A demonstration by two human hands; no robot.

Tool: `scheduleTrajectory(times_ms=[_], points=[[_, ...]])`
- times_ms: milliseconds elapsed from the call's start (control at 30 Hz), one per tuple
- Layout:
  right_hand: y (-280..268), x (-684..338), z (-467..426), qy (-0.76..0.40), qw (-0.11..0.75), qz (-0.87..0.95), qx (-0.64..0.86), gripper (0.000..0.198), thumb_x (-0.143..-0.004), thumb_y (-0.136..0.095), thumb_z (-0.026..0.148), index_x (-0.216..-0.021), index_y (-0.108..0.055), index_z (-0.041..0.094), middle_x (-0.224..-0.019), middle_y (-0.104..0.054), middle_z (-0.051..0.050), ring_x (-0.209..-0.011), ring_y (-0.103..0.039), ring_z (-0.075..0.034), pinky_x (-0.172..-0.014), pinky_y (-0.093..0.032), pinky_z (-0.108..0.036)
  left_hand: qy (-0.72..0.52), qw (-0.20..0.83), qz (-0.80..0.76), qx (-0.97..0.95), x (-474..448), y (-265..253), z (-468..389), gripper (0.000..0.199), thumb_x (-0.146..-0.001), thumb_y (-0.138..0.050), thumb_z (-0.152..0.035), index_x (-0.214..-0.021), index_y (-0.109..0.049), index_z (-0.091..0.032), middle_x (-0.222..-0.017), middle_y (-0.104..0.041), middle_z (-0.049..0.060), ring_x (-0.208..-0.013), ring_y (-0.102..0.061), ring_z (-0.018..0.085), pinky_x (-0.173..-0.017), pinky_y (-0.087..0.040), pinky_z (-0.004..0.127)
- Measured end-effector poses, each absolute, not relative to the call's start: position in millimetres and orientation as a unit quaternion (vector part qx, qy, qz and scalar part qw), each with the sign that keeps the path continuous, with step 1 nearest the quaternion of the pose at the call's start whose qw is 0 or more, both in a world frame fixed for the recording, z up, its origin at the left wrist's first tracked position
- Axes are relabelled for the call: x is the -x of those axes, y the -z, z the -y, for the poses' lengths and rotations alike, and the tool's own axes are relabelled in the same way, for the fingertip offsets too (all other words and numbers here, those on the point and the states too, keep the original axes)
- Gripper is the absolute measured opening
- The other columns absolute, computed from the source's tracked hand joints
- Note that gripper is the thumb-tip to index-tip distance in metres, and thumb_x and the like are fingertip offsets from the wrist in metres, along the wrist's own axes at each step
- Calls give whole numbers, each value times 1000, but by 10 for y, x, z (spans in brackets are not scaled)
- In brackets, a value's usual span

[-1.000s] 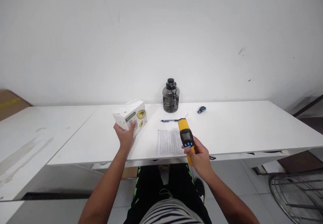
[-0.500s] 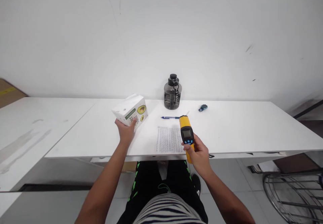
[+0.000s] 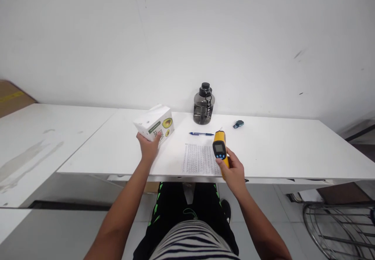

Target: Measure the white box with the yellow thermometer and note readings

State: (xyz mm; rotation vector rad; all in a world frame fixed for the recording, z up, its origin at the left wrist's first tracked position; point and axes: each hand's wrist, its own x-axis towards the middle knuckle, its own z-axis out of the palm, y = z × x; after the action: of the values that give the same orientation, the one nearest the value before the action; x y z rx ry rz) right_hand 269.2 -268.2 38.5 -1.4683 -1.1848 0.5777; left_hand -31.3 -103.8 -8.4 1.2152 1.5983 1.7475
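My left hand [image 3: 149,146] is closed around the lower end of a white box [image 3: 154,122] with avocado pictures, held tilted at the left of the table. My right hand [image 3: 234,172] grips the handle of a yellow and black infrared thermometer [image 3: 219,147], its small screen and blue buttons facing up towards me. A printed sheet [image 3: 199,159] lies between the hands near the front edge, its right side partly covered by the thermometer. Just beyond the sheet is a blue pen [image 3: 201,134].
A dark translucent water bottle [image 3: 203,105] stands against the wall. A small dark teal object [image 3: 238,124], perhaps a strap or clip, lies right of it. The white table [image 3: 293,150] ends close to my body. A metal rack [image 3: 336,228] is at the lower right, a cardboard box [image 3: 14,98] far left.
The whole view has shifted slightly. The thermometer has moved a little away from the front edge and to the right, uncovering the pen's tip. Both hands keep their holds.
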Motion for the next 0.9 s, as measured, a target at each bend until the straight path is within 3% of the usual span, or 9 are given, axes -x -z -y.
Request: scheduleTrajectory(times_ms=[133,300,400,600,767,833,900], points=[[-202,-3009,2397,-122,437,524,721,69,-80,-62,61,-130,-59,14,-128,-64,-16,-113,-62,-31,-91,-51,-43,-638,245,-584,-439,309,78,1045,75,-67,-83,-39,-123,-36,-21,-132,-53,17,-122,-57,29,-103,-50,48],[-115,-3308,2103,-69,222,542,808,58,-92,-52,48,-137,-50,13,-136,-60,-18,-111,-63,-31,-86,-47,-38,-636,242,-585,-440,308,75,1042,77,-67,-82,-39,-125,-35,-20,-132,-53,18,-123,-56,30,-104,-48,49],[-129,-3425,1975,-30,150,546,824,55,-94,-51,45,-135,-50,10,-131,-62,-19,-112,-62,-30,-89,-43,-38,-631,244,-591,-439,310,73,1042,77,-67,-83,-40,-125,-36,-20,-133,-53,18,-123,-56,30,-104,-48,49],[-111,-3604,1765,-12,90,535,840,53,-95,-50,46,-131,-53,7,-126,-63,-20,-113,-58,-31,-90,-40,-41,-635,246,-588,-436,310,77,1036,78,-66,-84,-38,-125,-36,-21,-132,-54,18,-122,-57,30,-103,-49,48],[-160,-3478,1629,114,79,553,821,49,-96,-48,39,-133,-52,7,-144,-48,-24,-137,-34,-39,-105,-27,-54,-632,246,-591,-438,312,100,1033,80,-66,-84,-39,-127,-35,-21,-131,-53,17,-122,-57,30,-104,-48,49],[-213,-3340,1533,111,77,597,791,48,-99,-42,34,-139,-48,9,-140,-52,-24,-133,-42,-36,-103,-30,-51,-633,246,-588,-440,313,108,1024,79,-66,-84,-40,-126,-36,-21,-130,-54,16,-121,-57,29,-104,-48,49],[-253,-3182,1407,43,52,653,755,48,-102,-33,31,-143,-45,8,-123,-64,-24,-118,-57,-32,-96,-38,-44,-635,249,-584,-439,320,119,1004,77,-67,-83,-41,-125,-36,-22,-128,-54,15,-120,-58,29,-103,-48,48]])
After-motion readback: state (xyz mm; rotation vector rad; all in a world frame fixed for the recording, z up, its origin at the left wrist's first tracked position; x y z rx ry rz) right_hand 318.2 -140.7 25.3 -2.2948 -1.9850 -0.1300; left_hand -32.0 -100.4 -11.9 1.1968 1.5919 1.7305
